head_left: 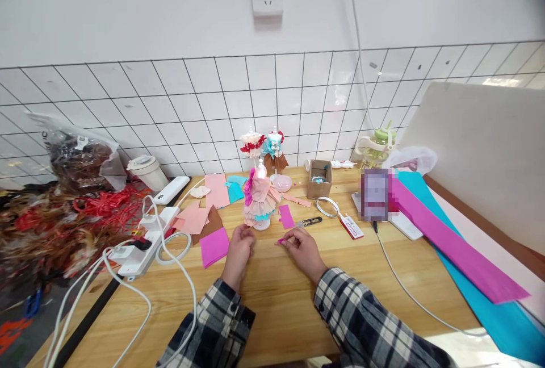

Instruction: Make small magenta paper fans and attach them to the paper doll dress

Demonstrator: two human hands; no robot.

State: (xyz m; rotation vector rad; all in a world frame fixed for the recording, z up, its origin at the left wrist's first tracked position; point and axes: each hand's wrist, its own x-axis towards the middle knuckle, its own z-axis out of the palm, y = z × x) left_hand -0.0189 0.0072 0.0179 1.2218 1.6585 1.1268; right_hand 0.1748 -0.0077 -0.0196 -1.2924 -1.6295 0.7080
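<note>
My left hand rests on the wooden table just below a small doll mannequin in a pink paper dress, fingers curled with nothing visible in them. My right hand pinches a tiny magenta paper scrap between thumb and fingers. A magenta paper strip and small thread snips lie just beyond my right hand. A magenta paper square lies left of my left hand.
Two more dressed mannequins stand by the tiled wall. A cardboard box, tape roll, phone on a stand, long magenta and teal paper sheets, power strip with white cables, a cup and red-brown material surround me.
</note>
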